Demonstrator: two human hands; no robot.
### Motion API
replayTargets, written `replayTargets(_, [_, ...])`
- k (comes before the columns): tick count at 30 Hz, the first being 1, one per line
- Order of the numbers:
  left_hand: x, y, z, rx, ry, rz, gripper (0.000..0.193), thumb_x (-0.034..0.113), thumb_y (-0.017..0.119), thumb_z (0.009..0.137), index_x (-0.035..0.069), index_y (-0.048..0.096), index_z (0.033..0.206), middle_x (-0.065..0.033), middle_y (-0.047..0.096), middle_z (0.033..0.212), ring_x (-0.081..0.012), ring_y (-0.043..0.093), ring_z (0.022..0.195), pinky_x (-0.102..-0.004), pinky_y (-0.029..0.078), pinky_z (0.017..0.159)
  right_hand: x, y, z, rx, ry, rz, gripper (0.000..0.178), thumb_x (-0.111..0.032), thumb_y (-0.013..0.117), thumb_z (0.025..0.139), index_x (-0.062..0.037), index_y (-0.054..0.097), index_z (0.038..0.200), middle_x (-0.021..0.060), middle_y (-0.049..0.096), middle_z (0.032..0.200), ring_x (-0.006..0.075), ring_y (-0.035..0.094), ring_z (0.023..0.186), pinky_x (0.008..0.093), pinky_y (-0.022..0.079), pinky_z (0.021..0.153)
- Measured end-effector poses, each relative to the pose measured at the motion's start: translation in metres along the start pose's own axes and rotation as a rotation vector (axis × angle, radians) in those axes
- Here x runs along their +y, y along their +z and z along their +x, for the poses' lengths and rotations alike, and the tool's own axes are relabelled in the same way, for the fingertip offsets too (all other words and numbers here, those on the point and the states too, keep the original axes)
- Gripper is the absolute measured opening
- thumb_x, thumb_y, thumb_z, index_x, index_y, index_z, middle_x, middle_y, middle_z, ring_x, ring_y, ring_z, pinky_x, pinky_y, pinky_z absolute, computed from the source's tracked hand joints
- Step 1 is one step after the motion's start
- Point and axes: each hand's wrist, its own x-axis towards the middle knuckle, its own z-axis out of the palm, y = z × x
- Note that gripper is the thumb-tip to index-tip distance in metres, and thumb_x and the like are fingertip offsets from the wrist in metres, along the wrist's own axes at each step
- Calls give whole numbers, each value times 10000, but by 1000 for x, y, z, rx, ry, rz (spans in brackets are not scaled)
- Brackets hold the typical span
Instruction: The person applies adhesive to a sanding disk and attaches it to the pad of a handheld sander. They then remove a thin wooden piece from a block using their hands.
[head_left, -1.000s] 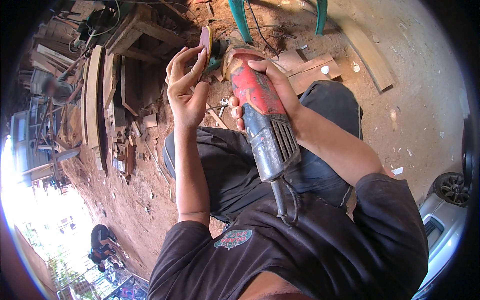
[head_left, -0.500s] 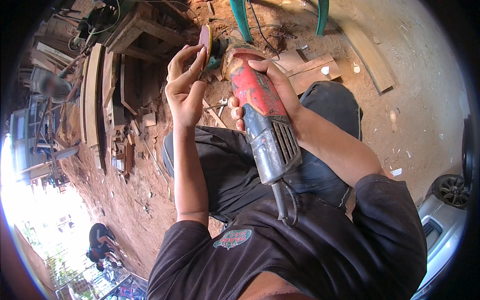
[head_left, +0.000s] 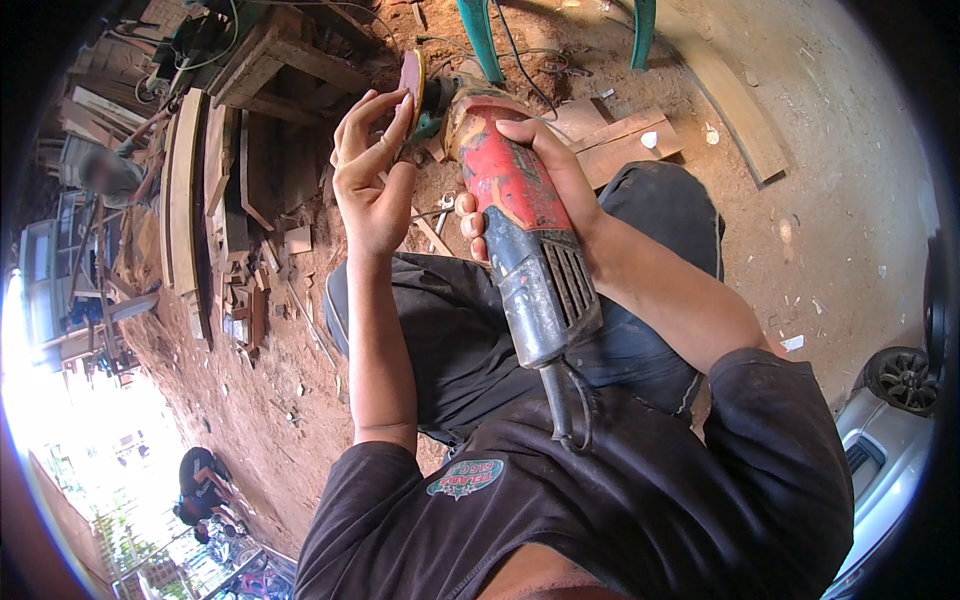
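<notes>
My right hand point(head_left: 548, 160) is wrapped round the worn red and black body of an angle grinder point(head_left: 520, 215), its thumb along the top and fingertips showing on the left side. The tool slants over my lap, with its cord end toward my chest. At its head stands a reddish sanding disc point(head_left: 411, 85) with a yellow rim, seen nearly edge-on. My left hand point(head_left: 370, 165) is open beside it, fingertips resting against the disc's face and thumb held apart.
Green chair legs point(head_left: 480, 40) stand ahead, near a dark cord. Wood boards point(head_left: 625, 145) lie beyond my knee, and a long plank point(head_left: 735, 115) lies to the right. Stacked timber point(head_left: 182, 190) and offcuts fill the left. A wrench point(head_left: 445, 205) lies below the grinder. Two people are farther left; a silver car point(head_left: 890, 450) is at right.
Almost nothing differs. The left hand's fingers and thumb have shifted very slightly at the disc, and the grinder's rear has moved a touch left. The right hand keeps its grip.
</notes>
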Motion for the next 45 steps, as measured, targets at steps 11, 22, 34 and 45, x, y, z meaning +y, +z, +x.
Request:
replayTargets(11, [1, 1, -2, 5, -3, 5, 595, -12, 534, 696, 105, 752, 1238, -90, 655, 1323, -308, 486, 1369, -442, 303, 1178, 2, 1, -1, 4, -12, 0, 580, -553, 604, 884, -5, 535, 1060, 141, 640, 848, 277, 678, 686, 455, 601, 632])
replayTargets(22, [-1, 2, -2, -7, -13, 12, 601, -12, 532, 694, 111, 753, 1239, -84, 650, 1333, -308, 468, 1383, -449, 293, 1189, 2, 0, 0, 10, -17, -9, 556, -551, 605, 886, -36, 528, 1081, 140, 643, 849, 276, 681, 699, 453, 600, 636])
replayTargets(34, [-1, 2, -3, -12, -4, 26, 599, -6, 538, 693, 124, 755, 1236, -82, 648, 1335, -313, 464, 1386, -451, 285, 1189, 1, 2, -2, 22, -34, -22, 575, -553, 609, 888, -19, 519, 1083, 145, 647, 848, 277, 682, 694, 456, 606, 637])
replayTargets(45, [1, -2, 0, 2, 48, 161, 553, 39, 540, 718, 134, 767, 1213, -64, 661, 1317, -304, 472, 1372, -437, 271, 1174, -3, 0, 0, -4, 15, 33, 550, -545, 611, 891, -41, 516, 1089, 144, 632, 843, 271, 677, 684, 454, 607, 627])
